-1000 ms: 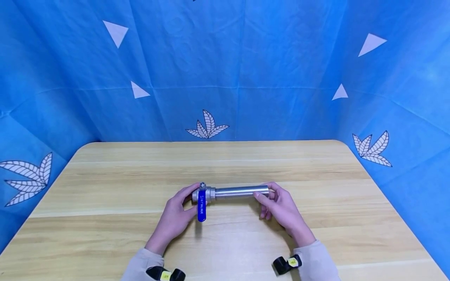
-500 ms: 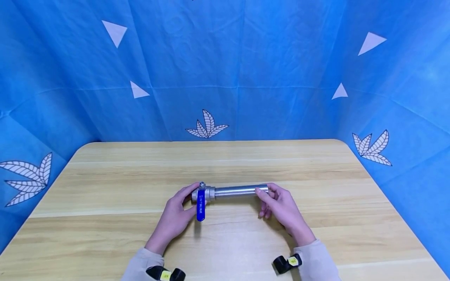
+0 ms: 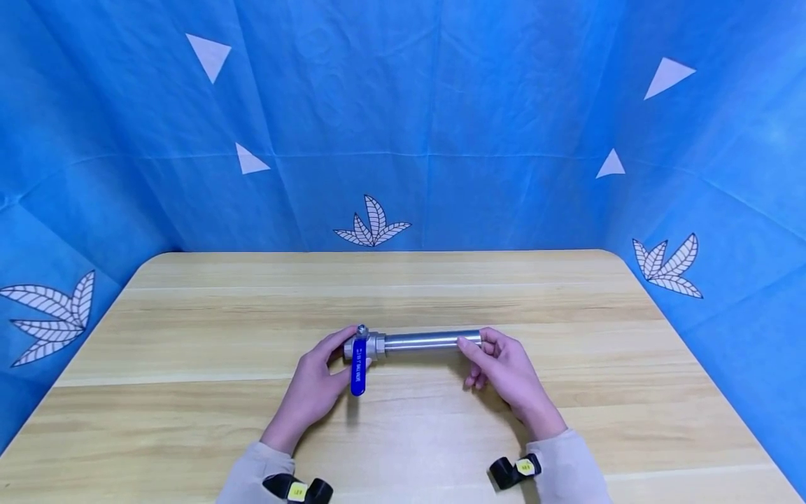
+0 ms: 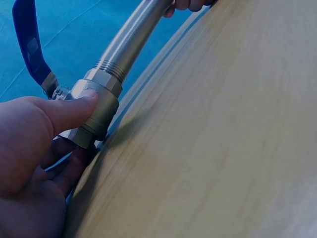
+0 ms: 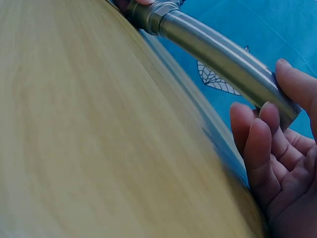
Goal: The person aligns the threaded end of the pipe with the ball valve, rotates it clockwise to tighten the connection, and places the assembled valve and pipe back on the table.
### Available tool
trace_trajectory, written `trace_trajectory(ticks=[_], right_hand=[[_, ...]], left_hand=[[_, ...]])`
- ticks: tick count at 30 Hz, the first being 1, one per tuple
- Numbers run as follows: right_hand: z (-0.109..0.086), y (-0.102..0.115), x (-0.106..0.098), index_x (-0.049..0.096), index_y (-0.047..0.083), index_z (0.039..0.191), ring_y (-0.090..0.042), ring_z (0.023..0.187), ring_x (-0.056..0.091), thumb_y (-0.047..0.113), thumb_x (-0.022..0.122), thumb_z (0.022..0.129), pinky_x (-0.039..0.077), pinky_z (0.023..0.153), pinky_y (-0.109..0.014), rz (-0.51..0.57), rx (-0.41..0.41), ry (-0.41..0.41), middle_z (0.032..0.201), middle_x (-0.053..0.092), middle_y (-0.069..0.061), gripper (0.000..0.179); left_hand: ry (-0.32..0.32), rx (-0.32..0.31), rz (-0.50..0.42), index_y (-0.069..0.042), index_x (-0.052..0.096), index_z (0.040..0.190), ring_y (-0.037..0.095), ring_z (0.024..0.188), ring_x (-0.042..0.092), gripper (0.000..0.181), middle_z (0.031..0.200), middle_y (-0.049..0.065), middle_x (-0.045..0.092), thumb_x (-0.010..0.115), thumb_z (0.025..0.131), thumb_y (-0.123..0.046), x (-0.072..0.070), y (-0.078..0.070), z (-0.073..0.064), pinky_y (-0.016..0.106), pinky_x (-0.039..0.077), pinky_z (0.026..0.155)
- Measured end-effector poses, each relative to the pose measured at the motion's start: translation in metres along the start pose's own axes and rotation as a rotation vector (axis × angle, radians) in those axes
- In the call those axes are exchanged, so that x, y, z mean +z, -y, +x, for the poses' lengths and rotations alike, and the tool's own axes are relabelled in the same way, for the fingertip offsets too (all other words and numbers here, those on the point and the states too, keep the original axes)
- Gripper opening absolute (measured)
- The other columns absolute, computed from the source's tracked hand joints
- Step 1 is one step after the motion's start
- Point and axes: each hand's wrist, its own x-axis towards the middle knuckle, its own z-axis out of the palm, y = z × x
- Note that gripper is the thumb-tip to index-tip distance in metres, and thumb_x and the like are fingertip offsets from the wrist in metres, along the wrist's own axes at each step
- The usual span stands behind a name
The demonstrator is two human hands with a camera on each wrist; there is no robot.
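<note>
My left hand [image 3: 317,381] grips a metal ball valve [image 4: 101,106], thumb across the near side of its body and fingers curled beneath. The valve's blue lever handle [image 3: 359,367] points toward me in the head view. A shiny steel pipe [image 3: 428,341] runs rightward from the valve, and a few threads show where it enters the valve's hex end. At the pipe's far right end, my right hand [image 3: 506,367] holds it between thumb and fingers. In the right wrist view the thumb [image 5: 292,79] lies on top of the pipe, with fingertips underneath.
Valve and pipe are held low over a light wood table [image 3: 403,448]. A blue cloth backdrop [image 3: 403,105] with white triangles and leaf drawings surrounds the table's back and sides. Black wrist cameras [image 3: 299,488] sit on both sleeves.
The valve's lever has swung slightly to the left at its near end. My right thumb has shifted a little along the pipe; both hands stay in almost the same place.
</note>
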Motion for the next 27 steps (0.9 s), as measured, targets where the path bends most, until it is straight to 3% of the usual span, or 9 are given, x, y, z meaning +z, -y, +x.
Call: trace_trajectory(ticks=[6,10,19,27], right_hand=[[0.0007,0.0038,0.0038,0.066,0.002,0.106,-0.022,0.072,0.072,0.037,0.074,0.103,0.063,0.063,-0.029,-0.028,0.019,-0.058,0.082,0.070,-0.008,0.035],[0.0013,0.0051,0.0046,0.068,0.001,0.113,-0.021,0.076,0.071,0.035,0.073,0.104,0.065,0.066,-0.029,-0.020,0.014,-0.059,0.089,0.072,-0.010,0.035],[-0.0012,0.0037,-0.0035,0.060,0.002,0.141,-0.019,0.075,0.069,0.021,0.078,0.099,0.064,0.067,-0.030,0.009,-0.034,0.042,0.101,0.070,-0.012,0.049],[0.0004,0.0015,-0.0038,0.060,-0.004,0.130,-0.018,0.072,0.071,0.018,0.078,0.100,0.065,0.068,-0.029,0.029,-0.017,0.041,0.094,0.072,-0.009,0.041]], left_hand=[[-0.003,-0.009,-0.007,-0.011,0.059,0.154,0.040,0.146,0.057,0.062,0.156,0.019,0.060,0.081,0.096,-0.009,-0.0002,-0.0009,-0.0001,0.052,0.044,0.127],[0.000,-0.008,0.002,-0.013,0.059,0.154,0.039,0.148,0.056,0.062,0.157,0.018,0.059,0.080,0.096,-0.006,0.0000,-0.0011,-0.0003,0.052,0.043,0.127],[0.003,-0.015,-0.015,-0.010,0.057,0.156,0.042,0.148,0.054,0.062,0.159,0.021,0.056,0.079,0.097,-0.010,0.0008,-0.0013,-0.0004,0.053,0.042,0.128],[0.006,-0.020,-0.022,-0.011,0.058,0.155,0.042,0.147,0.056,0.061,0.159,0.021,0.056,0.079,0.098,-0.009,0.0009,-0.0020,-0.0007,0.052,0.043,0.127]])
